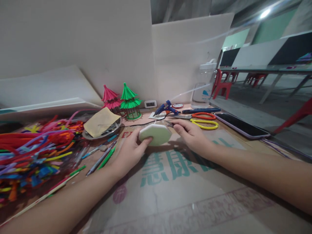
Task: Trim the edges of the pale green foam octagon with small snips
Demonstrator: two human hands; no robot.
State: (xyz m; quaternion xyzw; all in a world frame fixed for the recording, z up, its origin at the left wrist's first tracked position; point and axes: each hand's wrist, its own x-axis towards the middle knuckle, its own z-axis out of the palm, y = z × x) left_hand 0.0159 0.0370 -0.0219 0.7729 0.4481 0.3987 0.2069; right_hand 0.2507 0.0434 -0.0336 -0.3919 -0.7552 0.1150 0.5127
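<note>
My left hand (pixel 134 146) grips a pale green eight-sided disc (pixel 157 135) with a white edge, thumb on its near face. The disc is tilted up above a printed cardboard sheet (pixel 170 201). Just to the right, my right hand (pixel 188 133) is closed, thumb against fingers. A small dark pointed tip shows at its fingertips, too little to name. Beyond the hands lies a blue glue gun (pixel 167 108). Past my right hand are scissors (pixel 204 125) with one red and one yellow handle loop.
Fuzzy craft stems (pixel 36 149) heap at the left, beside pens (pixel 107 157) and a metal dish (pixel 114 130) with a tan sheet. Behind stand pink (pixel 110 97) and green (pixel 129 100) pagoda models, a small clock (pixel 150 104) and a bottle (pixel 203 86). A phone (pixel 241 125) lies right.
</note>
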